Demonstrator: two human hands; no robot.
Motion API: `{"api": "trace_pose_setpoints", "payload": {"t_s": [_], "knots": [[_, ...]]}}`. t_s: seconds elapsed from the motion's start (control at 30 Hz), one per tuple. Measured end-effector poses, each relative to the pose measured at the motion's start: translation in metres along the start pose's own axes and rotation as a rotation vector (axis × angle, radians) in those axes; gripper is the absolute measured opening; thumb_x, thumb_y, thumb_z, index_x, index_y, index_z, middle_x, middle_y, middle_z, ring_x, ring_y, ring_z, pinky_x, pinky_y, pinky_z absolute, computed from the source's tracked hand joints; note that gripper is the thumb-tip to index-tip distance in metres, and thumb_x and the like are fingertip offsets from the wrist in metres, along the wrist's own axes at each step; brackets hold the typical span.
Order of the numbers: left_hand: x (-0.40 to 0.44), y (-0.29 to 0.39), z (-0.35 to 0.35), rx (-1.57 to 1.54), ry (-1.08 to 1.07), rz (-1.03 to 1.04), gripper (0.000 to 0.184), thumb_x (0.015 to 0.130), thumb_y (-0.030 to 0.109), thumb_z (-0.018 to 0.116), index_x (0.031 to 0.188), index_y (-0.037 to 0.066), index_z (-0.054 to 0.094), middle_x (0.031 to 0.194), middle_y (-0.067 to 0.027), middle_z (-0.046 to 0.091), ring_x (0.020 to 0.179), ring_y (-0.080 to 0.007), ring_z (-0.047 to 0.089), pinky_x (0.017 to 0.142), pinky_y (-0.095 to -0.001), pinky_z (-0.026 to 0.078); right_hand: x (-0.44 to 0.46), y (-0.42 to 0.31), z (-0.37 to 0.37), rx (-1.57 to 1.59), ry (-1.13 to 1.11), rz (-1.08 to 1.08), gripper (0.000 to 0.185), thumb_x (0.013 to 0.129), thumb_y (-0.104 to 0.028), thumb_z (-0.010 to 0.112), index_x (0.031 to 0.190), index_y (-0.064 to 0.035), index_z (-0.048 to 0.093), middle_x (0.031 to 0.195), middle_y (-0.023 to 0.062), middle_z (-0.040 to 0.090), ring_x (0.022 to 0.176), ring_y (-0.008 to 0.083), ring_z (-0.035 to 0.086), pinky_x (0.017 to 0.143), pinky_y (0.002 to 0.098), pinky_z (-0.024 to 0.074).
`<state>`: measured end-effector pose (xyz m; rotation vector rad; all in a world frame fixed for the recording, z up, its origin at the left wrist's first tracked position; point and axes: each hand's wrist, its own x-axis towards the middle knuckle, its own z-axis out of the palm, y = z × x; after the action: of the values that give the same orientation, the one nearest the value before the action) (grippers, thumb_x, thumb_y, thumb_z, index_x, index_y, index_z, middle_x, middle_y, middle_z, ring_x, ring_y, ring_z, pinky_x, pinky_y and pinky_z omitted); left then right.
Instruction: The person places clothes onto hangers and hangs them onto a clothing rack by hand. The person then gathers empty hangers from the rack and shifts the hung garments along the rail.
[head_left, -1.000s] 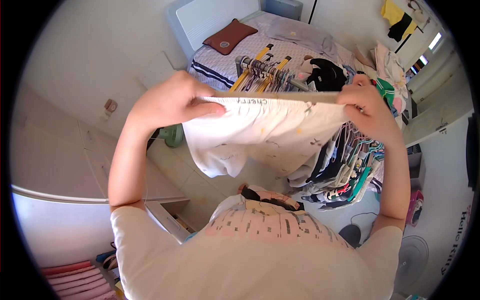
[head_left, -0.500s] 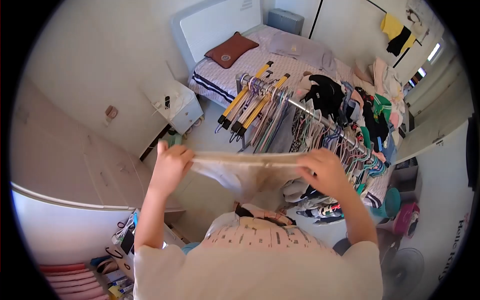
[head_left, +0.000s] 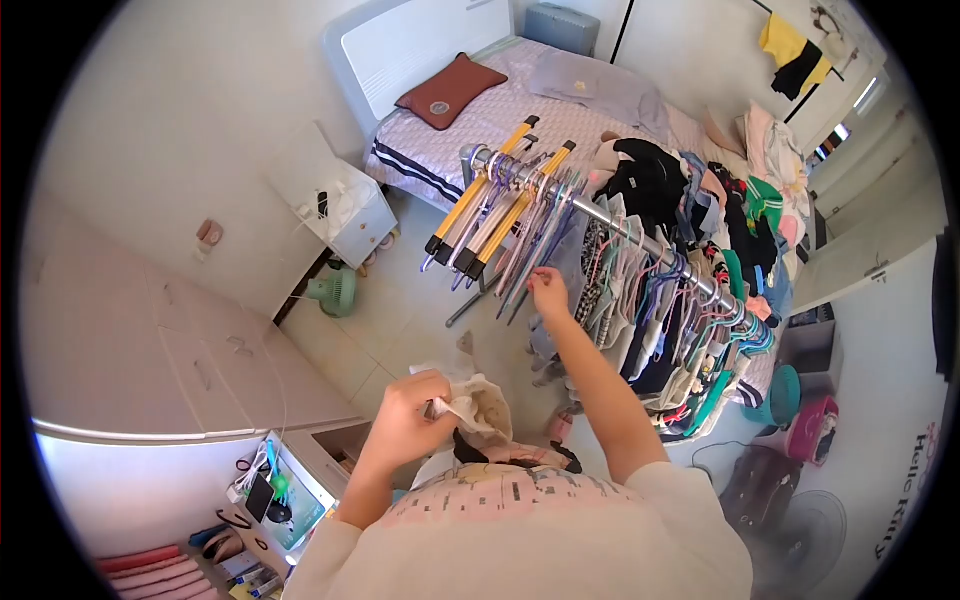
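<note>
My left hand [head_left: 412,412] is closed on the waistband of a white garment [head_left: 480,408], which hangs bunched in front of my shirt. Out over the clothes rack [head_left: 620,222], my right hand [head_left: 548,292] is at the lower edge of the empty hangers [head_left: 530,240], its fingers pinched together. Whether a hanger is between those fingers is too small to tell. Yellow and black hangers [head_left: 508,228] hang at the rack's near-left end. Clothes on hangers [head_left: 650,320] fill the rest of the rail.
Behind the rack stands a bed [head_left: 440,160] with a brown pillow [head_left: 452,91] and heaped clothes [head_left: 745,215]. A green fan [head_left: 334,292] and white bedside cabinet [head_left: 362,225] are at left. Baskets [head_left: 812,432] and a standing fan [head_left: 808,535] are at right.
My right hand has let go of the waistband and reached forward to the hangers. My left hand has lowered toward my body with the garment, which was stretched between both hands and is now bunched.
</note>
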<state>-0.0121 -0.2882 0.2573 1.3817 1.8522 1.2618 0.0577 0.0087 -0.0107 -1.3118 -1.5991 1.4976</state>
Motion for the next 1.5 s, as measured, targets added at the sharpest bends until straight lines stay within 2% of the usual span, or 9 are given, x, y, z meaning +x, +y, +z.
{"api": "trace_pose_setpoints", "payload": {"t_s": [0.07, 0.2, 0.3, 0.53, 0.8, 1.1, 1.23, 1.43, 1.5], "knots": [[0.002, -0.001, 0.005, 0.031, 0.013, 0.036, 0.014, 0.063, -0.002, 0.061, 0.07, 0.0, 0.05, 0.064, -0.0087, 0.048, 0.056, -0.0222, 0.044, 0.05, -0.0306, 0.036, -0.018, -0.012, 0.003, -0.121, 0.072, 0.086, 0.041, 0.087, -0.02, 0.06, 0.119, 0.0016, 0.046, 0.091, 0.0079, 0.061, 0.083, 0.0165, 0.057, 0.078, 0.0293, 0.044], [-0.001, -0.002, 0.021, -0.074, 0.019, -0.066, 0.018, 0.062, -0.005, 0.063, 0.067, 0.001, 0.047, 0.063, -0.0072, 0.047, 0.059, -0.0188, 0.043, 0.052, -0.0288, 0.034, -0.009, 0.027, 0.031, 0.006, 0.107, -0.083, 0.039, 0.085, -0.027, 0.061, 0.111, 0.0014, 0.054, 0.088, 0.0113, 0.062, 0.079, 0.0206, 0.058, 0.071, 0.0317, 0.046], [-0.004, 0.0, 0.024, -0.028, -0.012, -0.082, 0.018, 0.063, -0.004, 0.065, 0.067, 0.001, 0.048, 0.063, -0.006, 0.048, 0.058, -0.0164, 0.044, 0.052, -0.0275, 0.034, -0.022, 0.019, 0.03, 0.151, -0.12, 0.209, 0.035, 0.087, -0.03, 0.059, 0.098, 0.0022, 0.06, 0.081, 0.0085, 0.063, 0.07, 0.0183, 0.058, 0.066, 0.03, 0.0452], [-0.01, -0.006, 0.02, -0.242, 0.073, -0.41, 0.016, 0.072, -0.004, 0.059, 0.066, 0.002, 0.047, 0.062, 0.0048, 0.044, 0.06, -0.0026, 0.037, 0.051, -0.0216, 0.029, -0.082, -0.032, -0.001, -0.128, 0.245, -0.05, 0.031, 0.088, -0.029, 0.057, 0.081, -0.0003, 0.065, 0.072, 0.0116, 0.064, 0.066, 0.0239, 0.06, 0.064, 0.033, 0.0449], [0.004, -0.005, 0.046, -0.387, 0.028, -0.368, 0.016, 0.073, -0.004, 0.058, 0.064, 0.004, 0.047, 0.061, 0.0067, 0.04, 0.058, -0.002, 0.032, 0.051, -0.0209, 0.025, -0.114, -0.075, -0.03, -0.386, 0.443, -0.51, 0.02, 0.085, -0.02, 0.06, 0.078, -0.0014, 0.06, 0.067, 0.0096, 0.058, 0.06, 0.0268, 0.055, 0.061, 0.0363, 0.0437], [0.01, -0.02, 0.064, -0.695, -0.139, -0.384, 0.012, 0.079, 0.002, 0.063, 0.081, 0.004, 0.051, 0.072, 0.0035, 0.052, 0.063, -0.0025, 0.045, 0.054, -0.0202, 0.036, -0.198, -0.092, -0.156, 0.28, -0.112, 0.082, 0.021, 0.084, 0.001, 0.051, 0.105, -0.0021, 0.053, 0.087, 0.0038, 0.056, 0.074, 0.0138, 0.058, 0.063, 0.0242, 0.0478], [0.02, -0.02, 0.081, -0.899, -0.227, -0.407, 0.024, 0.074, -0.008, 0.066, 0.087, 0.005, 0.05, 0.086, -0.0011, 0.055, 0.074, -0.007, 0.051, 0.065, -0.0242, 0.042, -0.252, -0.084, -0.246, 0.124, -0.165, -0.056, 0.037, 0.074, 0.016, 0.044, 0.106, 0.0025, 0.056, 0.111, 0.01, 0.049, 0.096, 0.0188, 0.057, 0.08, 0.0288, 0.0515], [0.049, -0.002, 0.113, -0.917, -0.565, -0.343, 0.028, 0.072, -0.009, 0.068, 0.092, 0.004, 0.054, 0.089, -0.0021, 0.056, 0.086, -0.0111, 0.057, 0.076, -0.0262, 0.046, -0.326, -0.133, -0.293, 0.052, -0.239, -0.04, 0.041, 0.067, 0.021, 0.043, 0.096, 0.0038, 0.067, 0.116, 0.0113, 0.053, 0.104, 0.0217, 0.057, 0.081, 0.0291, 0.051], [0.051, -0.004, 0.136, -0.927, -0.657, -0.342, 0.031, 0.073, -0.004, 0.07, 0.098, 0.003, 0.054, 0.092, -0.0021, 0.058, 0.087, -0.0112, 0.057, 0.075, -0.0259, 0.046, -0.331, -0.133, -0.282, 0.022, -0.199, -0.253, 0.045, 0.065, 0.021, 0.044, 0.099, 0.0018, 0.066, 0.114, 0.0144, 0.057, 0.1, 0.0241, 0.06, 0.082, 0.0293, 0.0503]]}}
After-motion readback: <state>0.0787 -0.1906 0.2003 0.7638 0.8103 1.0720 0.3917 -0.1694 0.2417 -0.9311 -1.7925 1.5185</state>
